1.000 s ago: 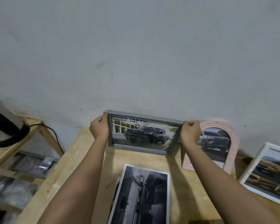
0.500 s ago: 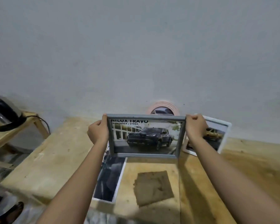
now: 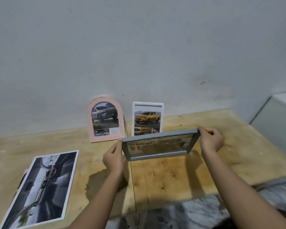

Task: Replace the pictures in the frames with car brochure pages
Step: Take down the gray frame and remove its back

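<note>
I hold a grey rectangular picture frame (image 3: pixel 160 146) above the wooden table (image 3: pixel 221 146), tilted back so its glass reflects the wood. My left hand (image 3: pixel 113 158) grips its left edge and my right hand (image 3: pixel 210 140) pinches its top right corner. Behind it, against the wall, stand a pink arched frame (image 3: pixel 106 119) with a silver truck page and a white frame (image 3: pixel 147 119) with a yellow truck page. The grey frame hides the white frame's bottom edge.
A car brochure (image 3: pixel 43 187) lies flat on the table's left part, showing a dark interior photo. A brown patch (image 3: pixel 101 182) lies under my left forearm. A pale box-like surface (image 3: pixel 277 119) stands at the far right. The table's front edge runs below my arms.
The grey frame has moved right and lower, and tipped back from upright. The view has swung right, so the pink and white frames now stand left of and behind it.
</note>
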